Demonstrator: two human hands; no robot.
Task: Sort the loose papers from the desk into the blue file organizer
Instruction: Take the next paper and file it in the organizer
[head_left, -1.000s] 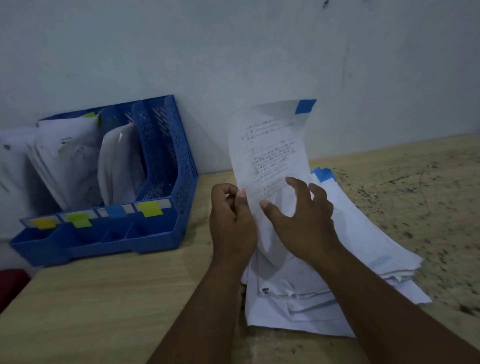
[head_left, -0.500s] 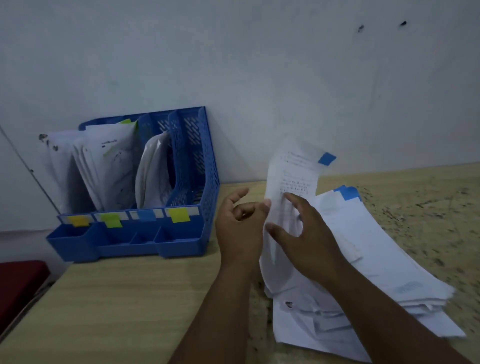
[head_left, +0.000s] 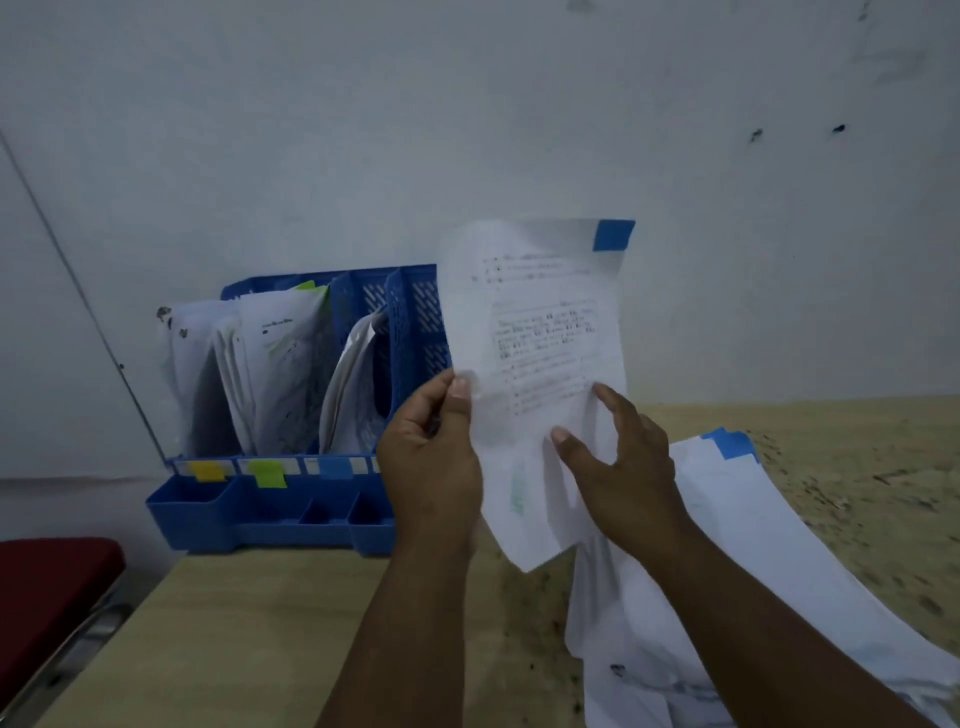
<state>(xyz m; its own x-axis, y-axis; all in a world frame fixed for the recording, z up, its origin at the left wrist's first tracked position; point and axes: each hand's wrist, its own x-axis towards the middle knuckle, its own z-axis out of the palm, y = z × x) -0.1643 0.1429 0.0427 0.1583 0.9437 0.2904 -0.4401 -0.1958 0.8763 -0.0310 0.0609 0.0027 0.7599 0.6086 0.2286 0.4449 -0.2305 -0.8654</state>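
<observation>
While both hands pinch it, the sheet (head_left: 540, 332) stands upright.

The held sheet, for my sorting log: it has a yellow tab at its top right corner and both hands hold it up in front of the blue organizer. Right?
Not quite: in the head view the held sheet carries a blue tab, not yellow. The rest stands: left hand and right hand hold it before the blue organizer.
</observation>
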